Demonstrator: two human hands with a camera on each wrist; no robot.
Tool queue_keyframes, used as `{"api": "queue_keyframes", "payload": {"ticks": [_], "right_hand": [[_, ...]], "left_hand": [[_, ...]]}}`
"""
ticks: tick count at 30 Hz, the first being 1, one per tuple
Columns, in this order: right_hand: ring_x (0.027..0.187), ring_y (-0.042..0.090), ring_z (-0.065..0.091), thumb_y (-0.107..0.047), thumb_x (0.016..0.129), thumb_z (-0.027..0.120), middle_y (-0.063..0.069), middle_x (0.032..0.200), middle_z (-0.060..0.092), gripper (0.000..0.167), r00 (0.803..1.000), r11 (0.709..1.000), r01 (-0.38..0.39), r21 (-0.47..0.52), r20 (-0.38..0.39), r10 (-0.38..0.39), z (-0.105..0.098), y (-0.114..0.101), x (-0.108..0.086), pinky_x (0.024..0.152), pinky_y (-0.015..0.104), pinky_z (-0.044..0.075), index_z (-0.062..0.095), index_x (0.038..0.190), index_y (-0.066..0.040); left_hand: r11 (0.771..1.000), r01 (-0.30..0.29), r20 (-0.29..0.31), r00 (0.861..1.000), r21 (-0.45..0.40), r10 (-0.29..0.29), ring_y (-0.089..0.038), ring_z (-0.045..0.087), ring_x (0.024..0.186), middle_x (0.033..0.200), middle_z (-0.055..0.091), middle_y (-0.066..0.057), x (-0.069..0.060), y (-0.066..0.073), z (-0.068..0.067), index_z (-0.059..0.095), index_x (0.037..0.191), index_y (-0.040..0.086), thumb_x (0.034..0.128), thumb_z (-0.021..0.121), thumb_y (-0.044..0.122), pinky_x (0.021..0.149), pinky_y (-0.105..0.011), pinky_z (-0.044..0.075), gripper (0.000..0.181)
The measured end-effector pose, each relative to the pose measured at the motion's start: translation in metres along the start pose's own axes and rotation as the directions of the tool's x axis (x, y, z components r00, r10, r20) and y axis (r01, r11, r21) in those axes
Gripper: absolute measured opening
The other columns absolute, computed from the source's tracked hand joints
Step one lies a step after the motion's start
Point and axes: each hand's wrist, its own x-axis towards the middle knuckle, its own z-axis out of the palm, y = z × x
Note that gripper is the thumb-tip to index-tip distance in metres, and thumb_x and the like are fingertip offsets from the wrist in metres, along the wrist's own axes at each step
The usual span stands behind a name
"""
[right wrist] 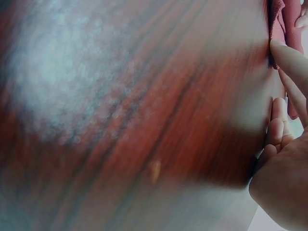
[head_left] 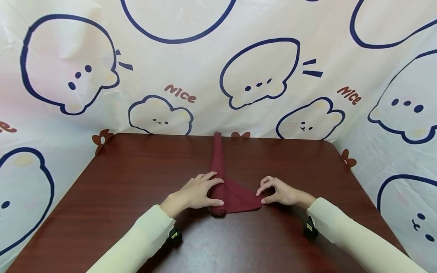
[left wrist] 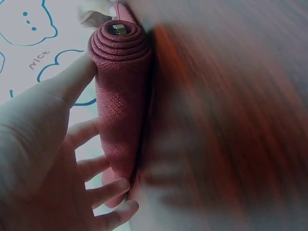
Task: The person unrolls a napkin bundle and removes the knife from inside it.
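Note:
A dark red cloth lies mid-table, most of it wound into a long narrow roll that points away from me. A loose triangular flap spreads from its near part to the right. My left hand rests across the near part of the roll, thumb and fingers spread along it. The left wrist view shows the spiral end of the roll, with a small shiny piece in its centre. My right hand pinches the flap's outer corner between thumb and fingers; in the right wrist view the thumb touches the cloth edge.
The brown wood-grain table runs back to a white printed curtain with cartoon faces, which also hangs along both sides. The far end of the roll reaches the table's back edge. Dark bands with small devices sit at both wrists.

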Motion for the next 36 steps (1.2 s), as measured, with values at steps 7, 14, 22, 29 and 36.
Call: {"api": "queue_keyframes", "payload": {"ticks": [7,14,22,29,36], "right_hand": [[0.111,0.015,0.045,-0.017,0.083,0.082,0.006,0.115,0.054,0.018,1.000,1.000,0.001,0.008,0.007,-0.001,0.001,-0.001,0.000,0.101,0.039,0.036,0.079,0.101,-0.015],[0.111,0.014,0.045,-0.018,0.083,0.082,0.005,0.114,0.055,0.018,1.000,1.000,0.000,-0.004,-0.003,0.000,0.000,0.001,-0.001,0.100,0.036,0.036,0.079,0.101,-0.016],[0.111,0.014,0.045,-0.019,0.084,0.082,0.005,0.115,0.055,0.018,1.000,1.000,0.005,0.001,-0.007,-0.005,0.001,0.000,0.000,0.101,0.041,0.035,0.079,0.101,-0.016],[0.111,0.013,0.045,-0.018,0.083,0.082,0.005,0.115,0.054,0.018,1.000,1.000,0.001,-0.002,-0.008,-0.001,0.002,0.000,-0.001,0.101,0.040,0.036,0.079,0.101,-0.016],[0.111,0.016,0.045,-0.018,0.083,0.082,0.006,0.116,0.055,0.018,1.000,1.000,0.003,-0.002,-0.013,-0.003,0.001,-0.001,-0.001,0.101,0.042,0.036,0.079,0.100,-0.016]], "left_hand": [[1.000,0.016,0.013,1.000,-0.006,-0.016,-0.036,0.035,0.147,0.165,0.034,-0.004,-0.003,-0.004,-0.001,0.049,0.149,0.033,0.0860,0.072,0.059,0.117,-0.064,0.029,0.072],[1.000,0.009,0.015,1.000,-0.026,-0.009,-0.036,0.036,0.147,0.165,0.033,-0.004,-0.005,-0.006,-0.001,0.048,0.150,0.032,0.0866,0.071,0.060,0.116,-0.064,0.030,0.073],[1.000,0.013,0.012,1.000,-0.026,-0.012,-0.036,0.035,0.148,0.165,0.033,-0.004,-0.008,-0.012,-0.005,0.046,0.150,0.033,0.0857,0.073,0.058,0.116,-0.064,0.031,0.074],[1.000,0.002,0.013,1.000,-0.031,-0.002,-0.037,0.037,0.147,0.164,0.036,-0.006,-0.012,-0.016,-0.006,0.046,0.151,0.032,0.0856,0.074,0.056,0.115,-0.065,0.032,0.075],[0.999,-0.002,0.010,1.000,-0.039,0.002,-0.037,0.036,0.147,0.164,0.036,-0.007,-0.015,-0.019,-0.009,0.045,0.152,0.031,0.0867,0.073,0.055,0.115,-0.066,0.031,0.075]]}}
